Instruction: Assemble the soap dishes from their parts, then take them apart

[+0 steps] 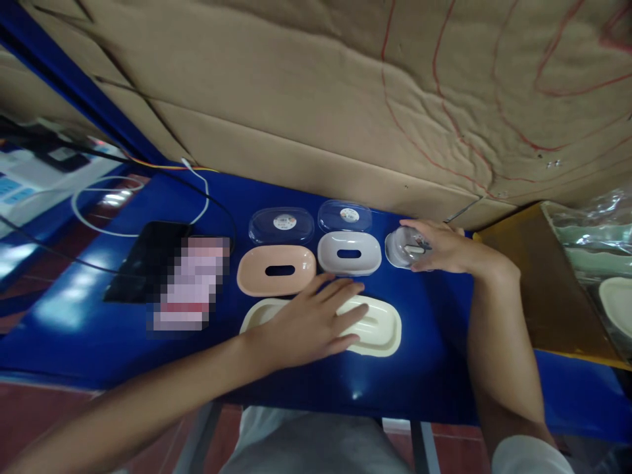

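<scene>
Clear container (402, 249) sits at three o'clock, taking the white dish (349, 264) as the centre of the dial, on the blue bench (434, 329). The right hand (434, 247) grips it, fingers and thumb around its near end. A pale, dark-edged patch shows through its wall; whether that is something inside or a label, I cannot tell.

Two clear covers bear one round label each: the first cover (336, 222) at twelve o'clock, just beside the white dish, the second cover (259, 227) towards ten. Two slotted dishes lie side by side: the white one, and a peach dish (276, 257) between eight and nine o'clock. Each has one long slot in its floor, with dark blue showing through.

Cream trayware (385, 332) lies at seven o'clock, partly hidden; I cannot tell whether it is one piece or two. Over it is the left hand (318, 322), fingers spread and slightly bent, gripping nothing; contact with the cream surface is unclear.

Far out past three o'clock stands one cardboard box (518, 283), holding at least two pale green pieces (600, 263), one cream piece (619, 306) and some crinkled clear film (609, 207). At nine, beyond the peach dish, lie one black device (145, 257) and one pink, pixelated screen (192, 283).
</scene>
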The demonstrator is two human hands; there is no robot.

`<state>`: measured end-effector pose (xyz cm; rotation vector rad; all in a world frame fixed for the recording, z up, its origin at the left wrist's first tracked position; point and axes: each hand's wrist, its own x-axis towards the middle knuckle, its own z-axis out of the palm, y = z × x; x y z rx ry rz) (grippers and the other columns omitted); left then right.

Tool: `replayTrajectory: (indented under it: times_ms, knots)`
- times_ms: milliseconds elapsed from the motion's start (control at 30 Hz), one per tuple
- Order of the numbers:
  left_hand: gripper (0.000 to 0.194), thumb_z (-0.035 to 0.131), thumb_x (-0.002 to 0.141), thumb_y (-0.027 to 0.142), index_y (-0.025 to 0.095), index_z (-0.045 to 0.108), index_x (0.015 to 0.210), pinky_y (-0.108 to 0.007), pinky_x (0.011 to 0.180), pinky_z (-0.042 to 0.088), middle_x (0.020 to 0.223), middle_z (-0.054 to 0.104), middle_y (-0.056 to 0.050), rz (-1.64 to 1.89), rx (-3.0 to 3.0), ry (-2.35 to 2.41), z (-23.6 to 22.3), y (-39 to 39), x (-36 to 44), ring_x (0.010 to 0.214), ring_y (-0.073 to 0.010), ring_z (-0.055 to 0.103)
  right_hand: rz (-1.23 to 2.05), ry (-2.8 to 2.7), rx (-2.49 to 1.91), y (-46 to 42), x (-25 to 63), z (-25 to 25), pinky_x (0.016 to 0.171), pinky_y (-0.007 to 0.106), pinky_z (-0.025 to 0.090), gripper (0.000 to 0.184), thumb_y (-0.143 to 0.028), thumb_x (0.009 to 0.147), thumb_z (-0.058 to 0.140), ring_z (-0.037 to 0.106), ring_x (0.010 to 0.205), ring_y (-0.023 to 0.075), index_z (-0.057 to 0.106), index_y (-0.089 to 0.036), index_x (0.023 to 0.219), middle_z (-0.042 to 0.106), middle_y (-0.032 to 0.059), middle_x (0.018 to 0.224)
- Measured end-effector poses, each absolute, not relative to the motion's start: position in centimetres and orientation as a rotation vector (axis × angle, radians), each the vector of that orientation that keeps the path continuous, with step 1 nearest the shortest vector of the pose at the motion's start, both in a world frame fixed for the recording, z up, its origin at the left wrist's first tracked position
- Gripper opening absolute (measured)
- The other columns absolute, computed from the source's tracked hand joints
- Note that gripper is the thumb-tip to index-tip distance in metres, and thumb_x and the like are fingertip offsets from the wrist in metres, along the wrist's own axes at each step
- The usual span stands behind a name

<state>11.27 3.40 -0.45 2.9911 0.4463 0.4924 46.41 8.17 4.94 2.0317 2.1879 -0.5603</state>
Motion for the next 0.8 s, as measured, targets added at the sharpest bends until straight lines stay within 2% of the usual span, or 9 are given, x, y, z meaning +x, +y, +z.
replayTrajectory:
  times_ms: [67, 133, 233, 333, 400, 467, 600, 700, 800]
  knots:
    - [0.066, 0.069, 0.1, 0.063, 0.021, 0.059, 0.15, -0.062, 0.123, 0.033, 0.163, 0.052, -0.021, 0.444, 2.985, 0.525, -0.8, 3.5, 11.1, 0.149, -0.0414, 0.05, -0.613, 2.205, 1.996, 7.6, 46.6, 5.6, 0.125, 0.069, 0.032, 0.102, -0.044, 0.07, 0.088, 0.049, 0.152, 0.0458, 0.048, -0.036, 0.164, 0.057, 0.0093, 0.163]
    - [0.08, 0.067, 0.096, 0.075, 0.023, 0.056, 0.155, -0.068, 0.126, 0.028, 0.168, 0.046, -0.023, 0.375, 2.966, 0.521, -1.1, 3.3, 11.1, 0.155, -0.0445, 0.043, -0.711, 2.218, 1.958, 7.1, 46.8, 6.4, 0.127, 0.064, 0.034, 0.102, -0.055, 0.072, 0.087, 0.05, 0.152, 0.0442, 0.048, -0.037, 0.165, 0.057, 0.0067, 0.164]
    - [0.083, 0.065, 0.095, 0.078, 0.027, 0.052, 0.16, -0.069, 0.128, 0.023, 0.173, 0.038, -0.023, 0.332, 2.942, 0.505, -1.4, 2.9, 11.2, 0.16, -0.0433, 0.037, -0.904, 2.22, 1.925, 6.7, 47.3, 7.5, 0.128, 0.056, 0.039, 0.105, -0.072, 0.077, 0.08, 0.05, 0.153, 0.0411, 0.043, -0.035, 0.168, 0.051, 0.0052, 0.169]
    - [0.084, 0.065, 0.096, 0.076, 0.026, 0.05, 0.161, -0.069, 0.129, 0.021, 0.175, 0.033, -0.023, 0.34, 2.937, 0.576, -1.3, 2.9, 11.4, 0.162, -0.0426, 0.034, -0.872, 2.247, 2.007, 7.2, 47.4, 7.6, 0.129, 0.058, 0.037, 0.11, -0.08, 0.079, 0.075, 0.049, 0.154, 0.0416, 0.036, -0.032, 0.171, 0.048, 0.0071, 0.171]
    - [0.081, 0.064, 0.097, 0.075, 0.025, 0.052, 0.16, -0.07, 0.13, 0.02, 0.174, 0.035, -0.023, 0.338, 2.944, 0.577, -1.3, 2.9, 11.5, 0.162, -0.0423, 0.035, -0.736, 2.299, 2.074, 7.8, 47.3, 7.2, 0.13, 0.062, 0.034, 0.11, -0.079, 0.082, 0.074, 0.046, 0.156, 0.0431, 0.034, -0.031, 0.172, 0.046, 0.009, 0.172]
    - [0.076, 0.062, 0.099, 0.074, 0.027, 0.054, 0.158, -0.07, 0.131, 0.016, 0.173, 0.04, -0.021, 0.326, 2.956, 0.523, -1.4, 2.9, 11.5, 0.161, -0.0409, 0.037, -0.689, 2.338, 2.062, 8.2, 47.2, 6.6, 0.129, 0.064, 0.035, 0.107, -0.076, 0.082, 0.075, 0.047, 0.155, 0.0435, 0.036, -0.031, 0.171, 0.049, 0.0098, 0.17]
    - [0.072, 0.064, 0.099, 0.072, 0.028, 0.058, 0.155, -0.068, 0.134, 0.008, 0.171, 0.044, -0.017, 0.328, 2.978, 0.453, -1.6, 2.8, 11.4, 0.158, -0.0382, 0.042, -0.945, 2.224, 1.918, 8.0, 47.6, 5.8, 0.123, 0.057, 0.047, 0.099, -0.07, 0.078, 0.082, 0.059, 0.146, 0.0407, 0.051, -0.032, 0.164, 0.059, 0.007, 0.163]
    - [0.066, 0.065, 0.1, 0.068, 0.027, 0.061, 0.151, -0.066, 0.134, 0.006, 0.169, 0.048, -0.016, 0.352, 2.987, 0.45, -1.7, 2.8, 11.4, 0.156, -0.0371, 0.045, -1.007, 2.209, 1.927, 7.9, 48.1, 5.3, 0.125, 0.054, 0.047, 0.098, -0.067, 0.077, 0.084, 0.059, 0.146, 0.0386, 0.053, -0.032, 0.162, 0.059, 0.0048, 0.162]
    - [0.06, 0.067, 0.101, 0.063, 0.026, 0.063, 0.147, -0.067, 0.134, 0.008, 0.168, 0.049, -0.016, 0.339, 2.991, 0.446, -1.6, 2.8, 11.3, 0.156, -0.0368, 0.046, -0.786, 2.443, 1.988, 8.6, 47.9, 4.4, 0.122, 0.055, 0.048, 0.091, -0.063, 0.084, 0.081, 0.06, 0.145, 0.0371, 0.05, -0.031, 0.163, 0.059, 0.0072, 0.163]
